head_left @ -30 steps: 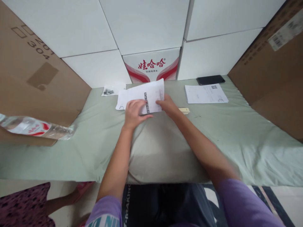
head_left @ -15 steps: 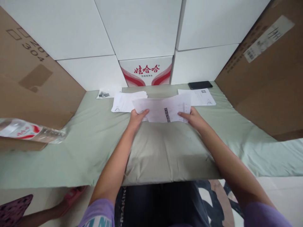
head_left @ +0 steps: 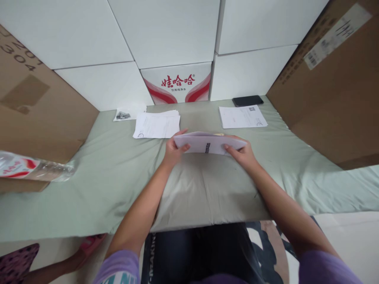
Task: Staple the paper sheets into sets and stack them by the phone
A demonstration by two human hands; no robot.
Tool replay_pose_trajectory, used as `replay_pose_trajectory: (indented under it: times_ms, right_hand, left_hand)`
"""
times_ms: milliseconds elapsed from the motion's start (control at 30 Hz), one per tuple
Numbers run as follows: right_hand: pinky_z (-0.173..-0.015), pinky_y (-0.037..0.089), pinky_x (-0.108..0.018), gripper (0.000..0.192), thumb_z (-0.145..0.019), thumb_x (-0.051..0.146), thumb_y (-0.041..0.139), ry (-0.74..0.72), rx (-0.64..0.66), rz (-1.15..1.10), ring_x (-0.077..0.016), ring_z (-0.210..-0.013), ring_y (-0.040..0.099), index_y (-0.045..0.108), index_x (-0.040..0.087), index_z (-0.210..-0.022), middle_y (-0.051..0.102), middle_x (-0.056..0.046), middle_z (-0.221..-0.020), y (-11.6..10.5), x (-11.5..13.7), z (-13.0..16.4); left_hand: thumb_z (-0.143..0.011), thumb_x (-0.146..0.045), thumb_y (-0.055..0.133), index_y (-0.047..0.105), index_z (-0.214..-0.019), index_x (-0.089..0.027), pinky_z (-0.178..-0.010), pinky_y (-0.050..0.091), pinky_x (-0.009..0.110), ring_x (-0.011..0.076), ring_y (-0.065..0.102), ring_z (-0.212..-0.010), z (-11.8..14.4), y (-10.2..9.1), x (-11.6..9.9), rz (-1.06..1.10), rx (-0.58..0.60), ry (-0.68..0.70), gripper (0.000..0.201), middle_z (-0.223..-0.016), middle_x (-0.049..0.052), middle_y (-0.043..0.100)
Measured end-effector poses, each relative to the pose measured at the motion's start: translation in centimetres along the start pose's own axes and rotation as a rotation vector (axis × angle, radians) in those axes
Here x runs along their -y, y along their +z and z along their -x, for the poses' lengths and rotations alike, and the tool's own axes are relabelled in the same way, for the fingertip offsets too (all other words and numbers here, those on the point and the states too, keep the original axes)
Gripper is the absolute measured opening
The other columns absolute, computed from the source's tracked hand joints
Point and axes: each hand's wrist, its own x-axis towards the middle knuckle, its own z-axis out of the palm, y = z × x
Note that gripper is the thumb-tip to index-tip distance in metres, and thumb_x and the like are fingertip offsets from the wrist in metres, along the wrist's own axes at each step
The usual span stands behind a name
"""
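Note:
Between my two hands, just above the green cloth, is a white printed paper (head_left: 195, 146) with dark marks near its middle. My left hand (head_left: 175, 151) grips its left end, thumb in front and fingers behind. At the right end my right hand (head_left: 241, 153) pinches it the same way. The sheet is bent and its upper edge shows a gap, so it may be several layers. Behind my left hand lies a stack of printed papers (head_left: 156, 125). Farther right, beyond my right hand, lies another paper stack (head_left: 242, 117) with a QR code.
White boxes (head_left: 177, 83) line the back. Tall cardboard boxes stand left (head_left: 44, 106) and right (head_left: 331, 94). A black phone (head_left: 248, 101) and a small clear bag (head_left: 124, 114) lie near the back. A plastic bottle (head_left: 35, 166) is at left. Another person's foot (head_left: 89, 246) shows below.
My hands have tilted the paper more upright and lowered it slightly, so its top edge has come away from the stacks. My left fingers now show behind it. The camera view has shifted a little.

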Motion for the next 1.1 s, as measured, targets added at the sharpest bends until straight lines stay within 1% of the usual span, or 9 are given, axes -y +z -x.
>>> replay_pose_trajectory:
  times_ms: [67,233,333,467,600,733,833,967,1100]
  right_hand:
    - [-0.088,0.059,-0.041,0.035,-0.080,0.051,0.075,0.040,0.020,-0.017,-0.0270,-0.096,0.073,0.077,0.028,-0.106,0.077,-0.006,-0.107,-0.1,-0.4,-0.2]
    - [-0.080,0.059,-0.043,0.031,-0.081,0.055,0.072,0.106,-0.021,0.016,-0.0276,-0.086,0.072,0.077,0.026,-0.089,0.077,-0.006,-0.091,0.1,-1.0,-0.2]
    - [-0.079,0.059,-0.041,0.029,-0.082,0.054,0.072,0.096,-0.029,0.008,-0.0264,-0.085,0.072,0.077,0.026,-0.088,0.077,-0.005,-0.090,0.2,-1.1,-0.2]
    - [-0.084,0.059,-0.040,0.034,-0.078,0.052,0.078,0.074,0.029,-0.059,-0.0250,-0.089,0.073,0.078,0.023,-0.098,0.078,-0.007,-0.099,0.0,-1.3,-0.5]
    - [-0.079,0.059,-0.037,0.045,-0.076,0.059,0.077,0.058,-0.024,-0.109,-0.0235,-0.085,0.072,0.077,0.018,-0.093,0.078,-0.009,-0.094,-0.1,-1.3,-0.7]
    - [-0.074,0.058,-0.033,0.045,-0.077,0.061,0.075,0.058,-0.045,-0.108,-0.0203,-0.079,0.069,0.076,0.018,-0.090,0.076,-0.007,-0.088,0.3,-1.3,-0.4]
    - [-0.072,0.056,-0.031,0.043,-0.081,0.060,0.072,0.047,-0.082,-0.081,-0.0183,-0.075,0.067,0.074,0.018,-0.089,0.073,-0.005,-0.085,0.7,-1.5,-0.3]
    - [-0.070,0.056,-0.031,0.045,-0.083,0.063,0.069,0.064,-0.029,-0.042,-0.0177,-0.073,0.066,0.072,0.018,-0.087,0.072,-0.004,-0.081,1.1,-1.8,-0.5]
    - [-0.073,0.057,-0.034,0.048,-0.084,0.065,0.068,0.090,-0.001,-0.053,-0.0210,-0.079,0.069,0.071,0.018,-0.092,0.074,-0.007,-0.087,1.3,-2.2,-0.6]
  left_hand:
    - [-0.062,-0.063,0.086,0.077,-0.102,-0.019,-0.089,0.060,0.037,0.0252,0.074,-0.098,-0.1,-0.1,0.2,0.002,0.016,-0.007,0.060,-0.104,0.010,0.078]
    - [-0.070,-0.058,0.083,0.078,-0.084,-0.018,-0.077,0.062,0.038,0.0238,0.074,-0.081,0.2,0.0,0.2,-0.079,0.048,-0.081,0.043,-0.085,0.008,0.078]
    - [-0.069,-0.059,0.083,0.078,-0.086,-0.017,-0.077,0.061,0.036,0.0237,0.074,-0.082,0.1,-0.2,-0.1,-0.079,0.042,-0.088,0.046,-0.085,0.007,0.078]
    - [-0.063,-0.062,0.085,0.077,-0.090,-0.015,-0.077,0.060,0.036,0.0240,0.074,-0.080,-0.2,-0.5,-0.1,-0.039,0.045,-0.114,0.055,-0.088,0.010,0.078]
    - [-0.069,-0.060,0.082,0.077,-0.095,-0.013,-0.082,0.059,0.036,0.0239,0.074,-0.086,0.0,-0.1,0.0,-0.013,0.044,-0.102,0.055,-0.094,0.012,0.078]
    - [-0.075,-0.061,0.078,0.076,-0.097,-0.014,-0.084,0.058,0.035,0.0233,0.073,-0.089,0.3,0.3,-0.2,-0.027,0.033,-0.084,0.052,-0.096,0.011,0.078]
    - [-0.082,-0.068,0.068,0.075,-0.093,-0.014,-0.079,0.058,0.036,0.0236,0.071,-0.084,0.2,0.1,0.1,-0.109,0.029,-0.073,0.056,-0.087,0.010,0.075]
    - [-0.093,-0.071,0.049,0.073,-0.101,-0.016,-0.084,0.056,0.037,0.0245,0.070,-0.089,-0.1,-0.4,0.7,-0.278,0.076,0.010,0.061,-0.087,0.010,0.073]
    - [-0.100,-0.066,0.038,0.069,-0.100,-0.017,-0.075,0.053,0.034,0.0207,0.064,-0.072,-0.2,-0.8,0.5,-0.530,0.109,0.087,0.057,-0.073,0.006,0.065]
